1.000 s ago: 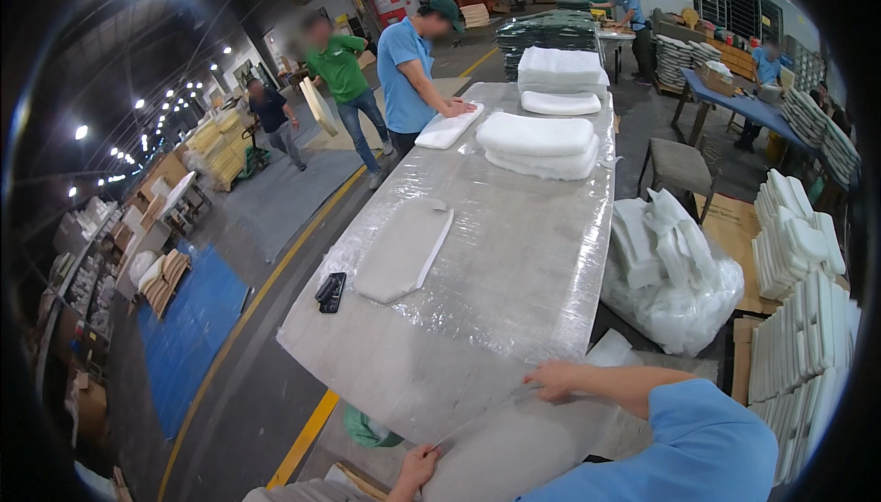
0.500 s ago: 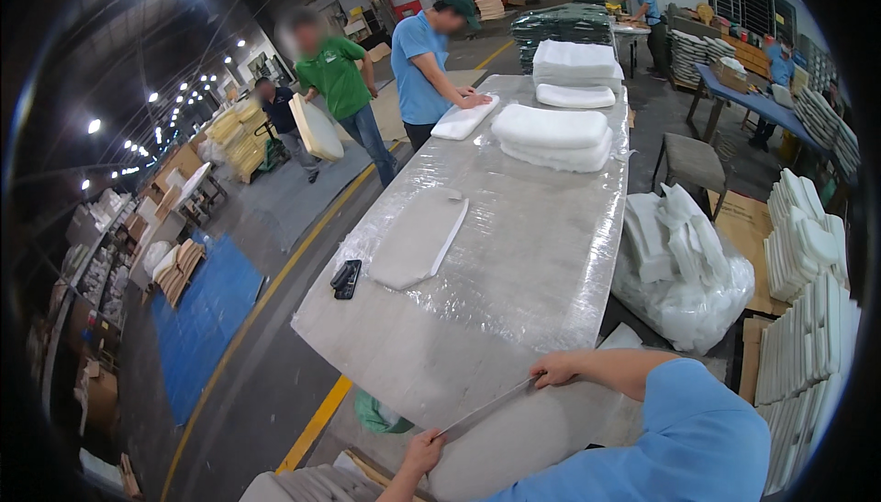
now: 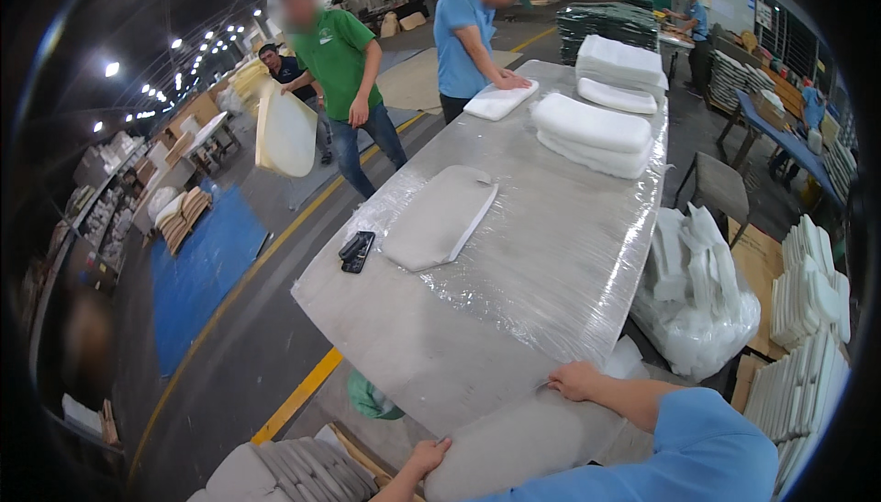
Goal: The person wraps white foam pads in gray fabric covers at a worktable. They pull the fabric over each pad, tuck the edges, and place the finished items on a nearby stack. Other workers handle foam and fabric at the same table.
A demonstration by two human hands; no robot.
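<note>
My left hand (image 3: 429,454) is closed on the near left edge of a light grey cushion pad (image 3: 518,442). My right hand (image 3: 576,381) grips the same pad at its upper right, by the table's edge. The pad has a rounded outline and lies against the near end of the plastic-covered table (image 3: 431,337). My right arm and blue sleeve hide part of it. Farther up the table lies another grey pad (image 3: 439,217) with a white side edge. Beside that pad sits a small black object (image 3: 356,251).
Stacked white pads (image 3: 596,130) stand at the table's far end. A person in blue (image 3: 468,29) presses on a white pad there. A person in green (image 3: 340,71) carries a cream cushion (image 3: 286,130). Grey pads (image 3: 284,470) are stacked at lower left; bagged white padding (image 3: 697,300) stands right.
The pad between my hands has tipped, and its straight edge no longer shows as a thin line. The person in green has come closer with the cream cushion. My view has shifted.
</note>
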